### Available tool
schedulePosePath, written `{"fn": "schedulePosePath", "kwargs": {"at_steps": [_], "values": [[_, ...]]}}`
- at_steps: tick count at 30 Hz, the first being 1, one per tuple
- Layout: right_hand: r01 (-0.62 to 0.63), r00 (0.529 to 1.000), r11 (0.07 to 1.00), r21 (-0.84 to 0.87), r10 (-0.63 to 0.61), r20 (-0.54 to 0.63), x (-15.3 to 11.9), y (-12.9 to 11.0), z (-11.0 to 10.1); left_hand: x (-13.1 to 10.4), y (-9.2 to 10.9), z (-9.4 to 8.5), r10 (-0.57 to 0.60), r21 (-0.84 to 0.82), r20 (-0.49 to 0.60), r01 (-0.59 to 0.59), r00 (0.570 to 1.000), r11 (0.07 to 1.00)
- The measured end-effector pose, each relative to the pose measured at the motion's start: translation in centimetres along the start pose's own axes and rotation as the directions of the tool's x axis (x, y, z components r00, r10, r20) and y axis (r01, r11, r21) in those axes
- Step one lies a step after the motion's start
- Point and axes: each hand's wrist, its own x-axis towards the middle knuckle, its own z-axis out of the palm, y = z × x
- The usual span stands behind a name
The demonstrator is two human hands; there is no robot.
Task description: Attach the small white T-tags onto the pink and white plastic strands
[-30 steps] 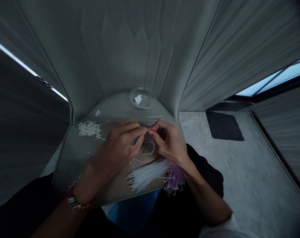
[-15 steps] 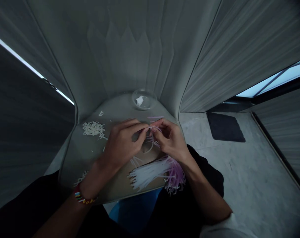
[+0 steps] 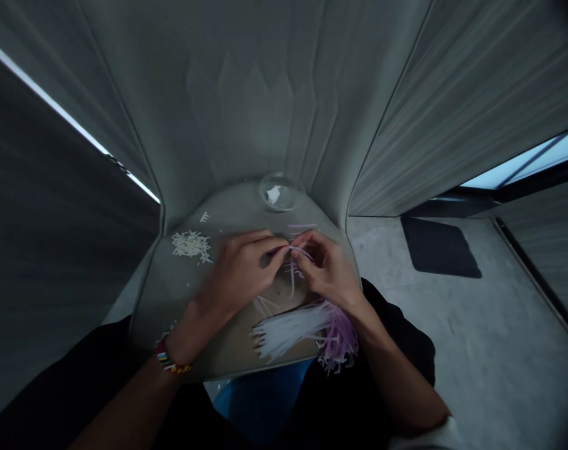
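Observation:
Above the middle of the chair seat [image 3: 171, 306], my left hand [image 3: 246, 265] and my right hand [image 3: 328, 269] meet with their fingertips nearly touching. Both pinch a thin pale purple plastic strip [image 3: 303, 252], which arches between them. One whitish length [image 3: 292, 281] hangs straight down from the pinch. Below my right hand lies a bundle of white strips [image 3: 288, 331], beside a bundle of purple strips [image 3: 340, 337]. Several loose purple strips [image 3: 302, 225] rest on the seat just beyond my fingers. The exact tip of the held strip is hidden by my fingers.
Left on the seat is a pile of small white pieces [image 3: 190, 244], with a comb-shaped white bit [image 3: 204, 217] above it. A clear round dish [image 3: 293, 199] holding a white scrap stands by the backrest [image 3: 246, 119]. Something blue [image 3: 260, 397] shows below the seat; a dark mat [image 3: 438, 247] lies right.
The whole view has shifted, so everything sits slightly further right. My fingers stay pinched together; the hanging length now points straight down instead of curving to the left.

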Motion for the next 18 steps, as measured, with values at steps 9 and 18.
{"fn": "schedulePosePath", "kwargs": {"at_steps": [9, 18], "values": [[0.029, 0.998, 0.998, 0.061, -0.025, -0.056, 0.1, 1.0, -0.8, 0.8, -4.0, -5.2, 0.003, 0.251, 0.171, -0.046, 0.985, 0.967], [-0.033, 0.999, 0.996, 0.085, 0.033, 0.006, 0.1, 1.8, -1.5, 0.9, -4.5, -8.6, 0.086, 0.315, -0.750, 0.241, 0.656, 0.918]]}}
